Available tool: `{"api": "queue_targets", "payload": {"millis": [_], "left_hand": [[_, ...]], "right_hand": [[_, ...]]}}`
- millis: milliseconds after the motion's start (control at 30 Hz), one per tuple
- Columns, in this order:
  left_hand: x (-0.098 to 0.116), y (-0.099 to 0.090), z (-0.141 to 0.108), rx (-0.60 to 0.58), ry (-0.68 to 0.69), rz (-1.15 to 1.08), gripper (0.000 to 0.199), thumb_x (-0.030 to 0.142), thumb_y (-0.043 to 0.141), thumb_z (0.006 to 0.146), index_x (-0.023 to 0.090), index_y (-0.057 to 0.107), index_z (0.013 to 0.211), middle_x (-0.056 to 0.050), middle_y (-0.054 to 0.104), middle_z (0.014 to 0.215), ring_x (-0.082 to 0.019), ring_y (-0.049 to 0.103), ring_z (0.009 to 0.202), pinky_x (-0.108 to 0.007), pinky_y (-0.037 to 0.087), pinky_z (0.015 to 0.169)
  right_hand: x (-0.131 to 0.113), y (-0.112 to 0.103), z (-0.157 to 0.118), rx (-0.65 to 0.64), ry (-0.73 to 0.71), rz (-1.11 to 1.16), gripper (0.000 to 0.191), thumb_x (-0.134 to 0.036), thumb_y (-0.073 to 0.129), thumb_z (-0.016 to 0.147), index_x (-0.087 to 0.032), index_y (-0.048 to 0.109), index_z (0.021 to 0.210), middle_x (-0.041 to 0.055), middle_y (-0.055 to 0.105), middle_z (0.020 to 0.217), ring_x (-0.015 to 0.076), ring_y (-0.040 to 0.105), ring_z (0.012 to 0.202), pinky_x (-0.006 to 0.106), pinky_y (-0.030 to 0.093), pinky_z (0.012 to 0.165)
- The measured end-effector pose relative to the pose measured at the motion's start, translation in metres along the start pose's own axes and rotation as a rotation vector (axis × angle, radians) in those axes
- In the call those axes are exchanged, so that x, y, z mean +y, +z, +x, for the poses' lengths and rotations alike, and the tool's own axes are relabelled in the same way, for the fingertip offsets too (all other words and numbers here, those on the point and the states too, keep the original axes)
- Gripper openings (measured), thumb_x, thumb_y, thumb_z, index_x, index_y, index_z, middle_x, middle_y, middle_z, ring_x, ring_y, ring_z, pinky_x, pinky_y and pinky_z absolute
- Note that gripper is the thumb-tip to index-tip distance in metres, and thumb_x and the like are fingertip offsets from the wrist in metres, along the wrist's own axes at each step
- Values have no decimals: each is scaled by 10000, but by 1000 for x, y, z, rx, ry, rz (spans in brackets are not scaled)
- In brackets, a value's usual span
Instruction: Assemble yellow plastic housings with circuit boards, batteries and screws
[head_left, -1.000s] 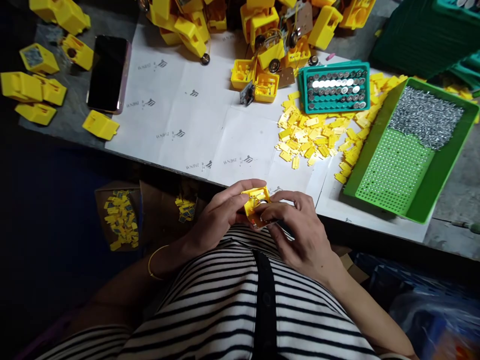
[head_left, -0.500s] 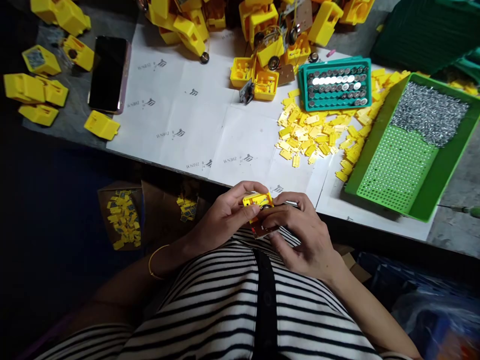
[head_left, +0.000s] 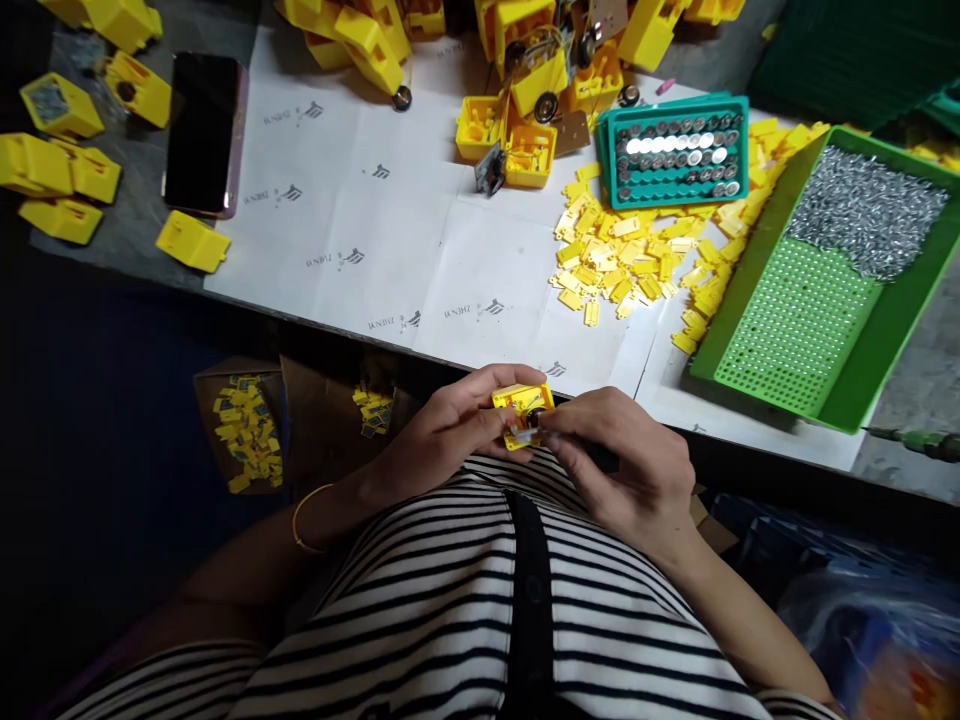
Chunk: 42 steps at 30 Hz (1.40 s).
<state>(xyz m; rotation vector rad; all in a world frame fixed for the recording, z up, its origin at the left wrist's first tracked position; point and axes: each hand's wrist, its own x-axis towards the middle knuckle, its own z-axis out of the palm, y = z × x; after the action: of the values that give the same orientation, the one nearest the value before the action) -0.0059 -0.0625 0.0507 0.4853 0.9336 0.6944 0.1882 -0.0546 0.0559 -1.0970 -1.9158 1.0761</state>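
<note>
My left hand [head_left: 450, 430] is closed around a small yellow plastic housing [head_left: 517, 397], held just past the table's near edge with its open side up. A dark round part [head_left: 535, 417] sits inside it, beside some thin wire. At the housing's lower right, the fingertips of my right hand [head_left: 634, 465] pinch a thin flat piece [head_left: 528, 434], seen nearly edge-on. It looks like the edge of a small circuit board. My right fingers partly cover the housing's right side.
A green basket [head_left: 709, 365] with small metal screws stands at right. Beside it lie yellow covers [head_left: 622, 255] and a teal tray [head_left: 630, 193] of button cells. A phone [head_left: 202, 135], yellow housings [head_left: 193, 242] and a wired cluster [head_left: 540, 85] are farther back. A screwdriver [head_left: 926, 442] lies far right.
The brown circuit board that hung below the housing no longer shows its flat face. My right hand has shifted right and now pinches a thin edge at the housing. The view has shifted slightly.
</note>
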Motion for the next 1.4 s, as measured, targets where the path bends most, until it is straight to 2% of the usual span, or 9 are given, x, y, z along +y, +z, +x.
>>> {"api": "queue_targets", "payload": {"millis": [133,267,400,500,733,1000,1067,1200,1400], "left_hand": [[-2,-4,-2,-51,-44,-97,353,187,607,856,262,626,1201,-33,634,1175,-156,633,993,-269,575,825],[-2,-4,-1,-58,-48,-39,456,113,630,815,247,584,1249,-34,653,1144,-140,642,968,-256,576,830],[-1,-2,0,-22,-44,63,446,109,609,805,220,568,1236,-39,648,1154,-128,647,885,-262,589,781],[0,0,-1,-33,-23,82,428,111,587,809,211,565,1224,-44,649,1137,-129,635,872,-261,589,761],[1,1,-4,-105,-6,117,443,140,610,837,233,506,1257,-32,616,1067,-145,615,955,-288,579,835],[3,11,1,-25,65,302,437,24,515,789,223,518,1179,-7,580,991,-96,600,789,-213,587,690],[3,11,2,-28,54,283,430,24,517,787,226,528,1166,0,581,975,-90,595,773,-215,588,688],[5,8,3,-48,-23,178,414,46,565,794,238,569,1161,-2,600,985,-113,595,859,-255,593,754],[10,6,-1,-72,-123,-73,439,121,686,787,254,618,1200,-15,655,1042,-141,625,971,-266,547,861]], "right_hand": [[-5,-2,3,-6,124,-1,223,-136,635,872,-259,671,1054,22,723,956,160,671,844,319,544,771],[-2,-2,5,-35,118,-20,210,-154,626,885,-233,668,1074,26,722,968,154,671,864,307,542,784],[0,-2,5,-75,119,-48,194,-152,615,896,-194,662,1079,27,716,967,131,663,865,273,531,784],[-1,0,4,-42,131,-37,178,-156,615,897,-185,651,1069,14,709,938,108,656,833,242,526,763],[-7,0,1,4,141,-64,185,-153,628,879,-172,646,1062,4,703,903,89,656,767,211,525,721],[-13,-1,3,41,214,-60,185,-163,638,878,-189,668,1059,-7,724,888,91,667,737,210,541,720],[-14,-2,2,44,222,-48,191,-166,636,881,-197,673,1066,-3,730,898,100,675,752,217,545,723],[-13,-5,2,4,195,-11,196,-167,623,893,-212,682,1075,15,736,965,125,688,833,244,548,752],[-15,-12,6,-56,134,-23,228,-159,613,901,-219,680,1112,19,712,899,123,664,790,249,535,726]]}}
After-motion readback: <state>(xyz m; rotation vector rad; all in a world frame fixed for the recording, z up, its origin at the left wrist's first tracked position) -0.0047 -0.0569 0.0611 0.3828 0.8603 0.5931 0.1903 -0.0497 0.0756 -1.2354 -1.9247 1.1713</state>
